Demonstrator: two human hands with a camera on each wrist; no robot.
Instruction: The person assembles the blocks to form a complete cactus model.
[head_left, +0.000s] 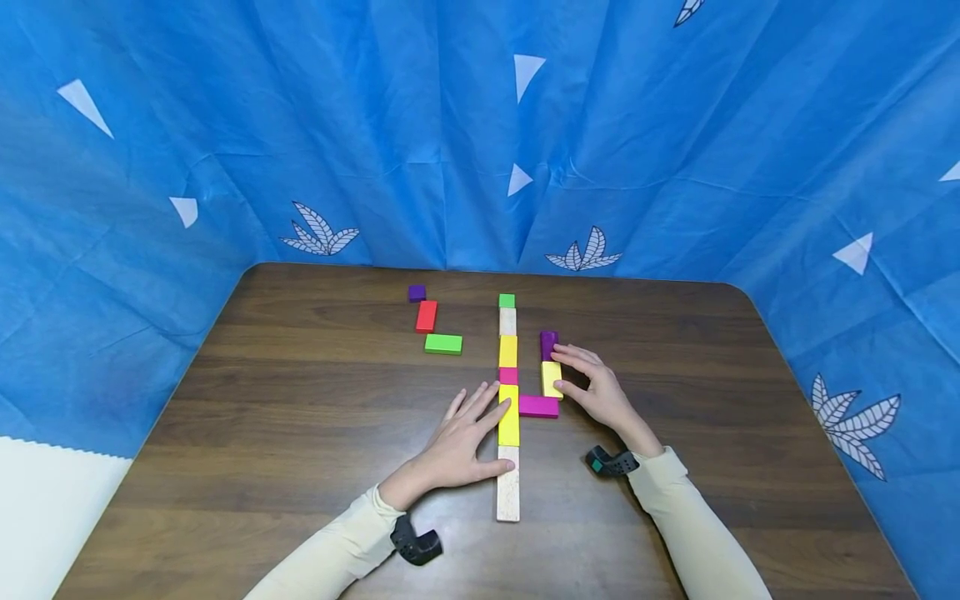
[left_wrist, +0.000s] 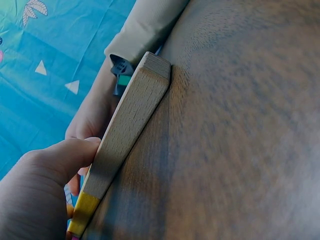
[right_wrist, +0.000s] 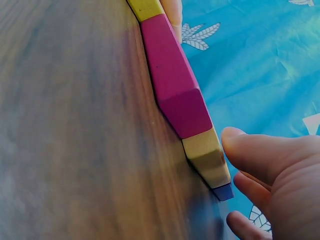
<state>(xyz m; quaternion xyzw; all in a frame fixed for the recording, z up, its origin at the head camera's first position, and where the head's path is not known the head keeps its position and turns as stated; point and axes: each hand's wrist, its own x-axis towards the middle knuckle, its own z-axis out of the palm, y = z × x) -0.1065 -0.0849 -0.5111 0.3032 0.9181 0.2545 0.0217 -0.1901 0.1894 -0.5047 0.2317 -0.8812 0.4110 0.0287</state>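
A straight column of blocks runs away from me, with a plain wood block (head_left: 508,487) nearest and a long yellow block (head_left: 509,421) beyond it. My left hand (head_left: 457,446) rests along the column's left side, fingers spread. Its thumb lies on the plain block, and its fingertips reach the yellow block. A magenta block (head_left: 538,407) sticks out to the right. From its outer end, a pale yellow block (head_left: 551,379) and a purple block (head_left: 549,346) run away from me. My right hand (head_left: 600,396) is beside these two, its thumb tip at the pale yellow block's edge and fingertips by the purple one.
Farther up the column are a small magenta block (head_left: 508,376), another yellow block (head_left: 508,352), a plain block (head_left: 507,322) and a green end block (head_left: 507,301). At the back left lie a violet block (head_left: 417,293), a red block (head_left: 426,317) and a green block (head_left: 443,344).
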